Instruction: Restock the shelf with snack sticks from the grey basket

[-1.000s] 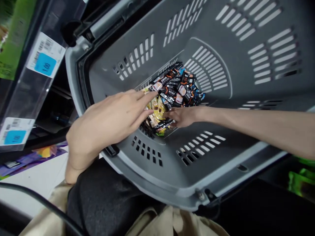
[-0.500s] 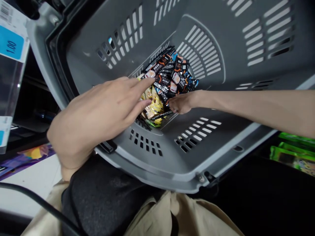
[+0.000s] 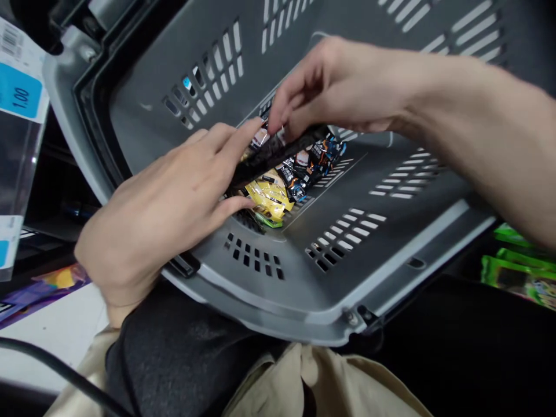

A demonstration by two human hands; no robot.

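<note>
My right hand [image 3: 321, 87] is closed with bent fingers on a long black packet [image 3: 278, 152], held over the others in the basket. My left hand [image 3: 178, 191] reaches over the rim from the left, thumb and forefinger apart. The packet's near end lies in the gap between them; whether they touch it I cannot tell. Below, at the basket's bottom, lie black packets with orange and blue print [image 3: 315, 159] and yellow packets [image 3: 271, 197]. A bit of green packaging [image 3: 267, 220] shows beneath the yellow ones.
The grey slotted plastic basket [image 3: 304, 307] leans open toward me. Price labels [image 3: 19, 87] on a shelf edge stand at the left. A black cable [image 3: 56, 362] crosses the lower left. Green packages [image 3: 516, 278] lie beyond the basket at the right.
My right hand has risen from the packets at the bottom, bringing up a long black packet toward my left hand. The left hand has stayed nearly in place.
</note>
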